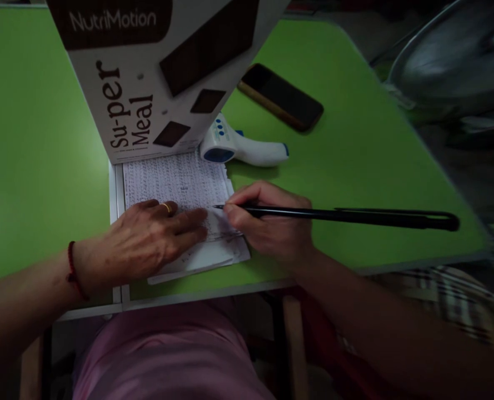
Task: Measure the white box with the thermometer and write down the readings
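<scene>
My right hand (269,225) is closed around a black pen (355,216). The pen's tip points left and sits at the sheet, close to my left fingertips. Dense handwriting covers the upper part of the paper (171,178), and more loose sheets (205,255) stick out beneath it. My left hand (161,239) lies over the paper with its fingers stretched out, a ring on one finger and a red cord at the wrist. Right behind the paper stands a white and brown box (134,66) marked NutriMotion Su-per Meal, which hides whatever lies behind it.
A white and blue handheld thermometer (247,147) lies against the box's right side. Farther back is a dark phone (282,94). The green table (375,150) has a seam left of the paper. Beyond its right edge is a large, round, dim object (450,61).
</scene>
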Demonstrator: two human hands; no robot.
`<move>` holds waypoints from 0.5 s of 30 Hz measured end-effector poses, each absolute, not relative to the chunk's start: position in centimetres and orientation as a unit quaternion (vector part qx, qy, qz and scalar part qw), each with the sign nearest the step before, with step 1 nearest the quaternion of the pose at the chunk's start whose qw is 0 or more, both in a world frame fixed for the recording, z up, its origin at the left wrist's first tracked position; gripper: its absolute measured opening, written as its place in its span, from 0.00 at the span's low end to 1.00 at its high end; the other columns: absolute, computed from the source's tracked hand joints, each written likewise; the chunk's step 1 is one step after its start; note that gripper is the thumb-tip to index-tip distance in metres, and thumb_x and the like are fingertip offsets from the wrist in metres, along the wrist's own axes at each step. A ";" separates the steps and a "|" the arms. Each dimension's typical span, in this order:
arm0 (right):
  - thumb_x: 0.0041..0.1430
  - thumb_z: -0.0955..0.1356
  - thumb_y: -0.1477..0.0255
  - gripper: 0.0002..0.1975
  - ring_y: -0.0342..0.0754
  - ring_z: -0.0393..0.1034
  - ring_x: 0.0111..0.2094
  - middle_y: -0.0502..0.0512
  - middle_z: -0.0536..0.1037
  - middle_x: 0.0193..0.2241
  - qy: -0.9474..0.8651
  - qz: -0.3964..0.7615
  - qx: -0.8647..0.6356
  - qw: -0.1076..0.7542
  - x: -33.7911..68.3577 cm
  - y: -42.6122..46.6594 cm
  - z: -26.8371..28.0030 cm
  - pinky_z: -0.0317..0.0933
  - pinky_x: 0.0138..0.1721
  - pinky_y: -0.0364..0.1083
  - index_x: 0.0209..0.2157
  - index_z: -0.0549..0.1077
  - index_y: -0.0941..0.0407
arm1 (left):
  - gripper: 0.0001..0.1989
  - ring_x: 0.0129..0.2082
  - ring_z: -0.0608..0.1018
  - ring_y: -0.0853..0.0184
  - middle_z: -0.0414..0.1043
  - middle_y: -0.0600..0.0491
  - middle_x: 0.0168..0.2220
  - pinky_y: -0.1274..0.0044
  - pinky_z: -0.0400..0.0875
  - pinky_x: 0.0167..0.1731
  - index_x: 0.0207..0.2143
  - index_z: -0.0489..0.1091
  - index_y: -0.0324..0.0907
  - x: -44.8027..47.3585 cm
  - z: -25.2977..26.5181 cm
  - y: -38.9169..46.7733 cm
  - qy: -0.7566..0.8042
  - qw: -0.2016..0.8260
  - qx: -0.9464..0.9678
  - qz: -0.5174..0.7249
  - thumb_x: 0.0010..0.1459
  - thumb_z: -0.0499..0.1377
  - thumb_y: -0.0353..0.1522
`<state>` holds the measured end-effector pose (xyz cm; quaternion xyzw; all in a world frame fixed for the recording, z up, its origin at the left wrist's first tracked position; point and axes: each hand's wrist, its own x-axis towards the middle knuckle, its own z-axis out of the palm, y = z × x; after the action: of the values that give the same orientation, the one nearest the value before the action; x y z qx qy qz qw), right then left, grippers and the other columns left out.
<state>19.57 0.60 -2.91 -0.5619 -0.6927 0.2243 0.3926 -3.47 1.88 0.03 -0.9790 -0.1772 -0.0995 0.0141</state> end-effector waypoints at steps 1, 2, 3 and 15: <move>0.51 0.70 0.74 0.07 0.46 0.67 0.18 0.47 0.75 0.18 -0.690 0.215 -0.568 0.395 19.6 0.6 -2.9 0.61 0.19 0.46 0.23 0.70 0.49 | 0.15 0.36 0.78 0.63 0.75 0.51 0.54 0.70 0.75 0.31 0.50 0.73 0.41 -3.5 0.0 1.9 -0.177 0.015 -0.979 -0.102 0.70 0.49 0.26; 0.51 0.70 0.74 0.07 0.46 0.68 0.19 0.47 0.75 0.19 -0.687 0.209 -0.572 0.397 19.7 0.6 -3.0 0.62 0.20 0.46 0.23 0.70 0.49 | 0.15 0.36 0.78 0.63 0.75 0.50 0.55 0.70 0.75 0.31 0.50 0.73 0.41 -3.5 0.0 1.9 -0.177 0.014 -0.979 -0.100 0.70 0.49 0.26; 0.51 0.70 0.73 0.07 0.47 0.68 0.19 0.47 0.75 0.19 -0.685 0.208 -0.573 0.398 19.8 0.6 -3.0 0.62 0.20 0.47 0.23 0.70 0.49 | 0.15 0.37 0.78 0.63 0.75 0.50 0.55 0.70 0.75 0.32 0.51 0.73 0.41 -3.5 0.0 1.9 -0.177 0.013 -0.979 -0.096 0.70 0.49 0.26; 0.50 0.69 0.72 0.05 0.45 0.66 0.18 0.47 0.74 0.18 -0.667 0.240 -0.583 0.398 19.4 0.7 -2.7 0.61 0.20 0.45 0.23 0.70 0.49 | 0.16 0.37 0.78 0.63 0.75 0.53 0.56 0.70 0.76 0.31 0.50 0.74 0.41 -3.6 -0.1 1.9 -0.176 0.014 -0.978 -0.110 0.69 0.49 0.24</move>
<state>19.41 0.66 -2.73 -0.5825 -0.6667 0.2396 0.3984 -3.59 1.88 -0.12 -0.9781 -0.1764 -0.1098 0.0141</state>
